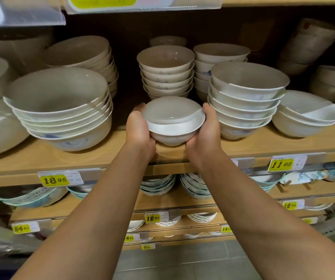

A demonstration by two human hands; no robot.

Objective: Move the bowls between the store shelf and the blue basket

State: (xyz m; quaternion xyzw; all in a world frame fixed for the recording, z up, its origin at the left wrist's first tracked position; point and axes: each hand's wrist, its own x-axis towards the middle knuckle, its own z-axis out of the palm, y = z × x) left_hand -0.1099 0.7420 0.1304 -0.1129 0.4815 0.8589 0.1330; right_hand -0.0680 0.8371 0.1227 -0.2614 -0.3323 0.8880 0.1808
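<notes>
A small white bowl (173, 121) is held between both my hands just above the front of the wooden store shelf (273, 144). My left hand (139, 130) cups its left side with fingers curled under it. My right hand (204, 132) cups its right side the same way. Directly behind it stands a stack of similar small bowls (165, 73). The blue basket is not in view.
A stack of large bowls (61, 110) stands to the left, a stack of medium bowls (245, 100) close on the right, with two more bowls (306, 114) beyond. Lower shelves hold plates (157, 184) and yellow price tags (54, 180).
</notes>
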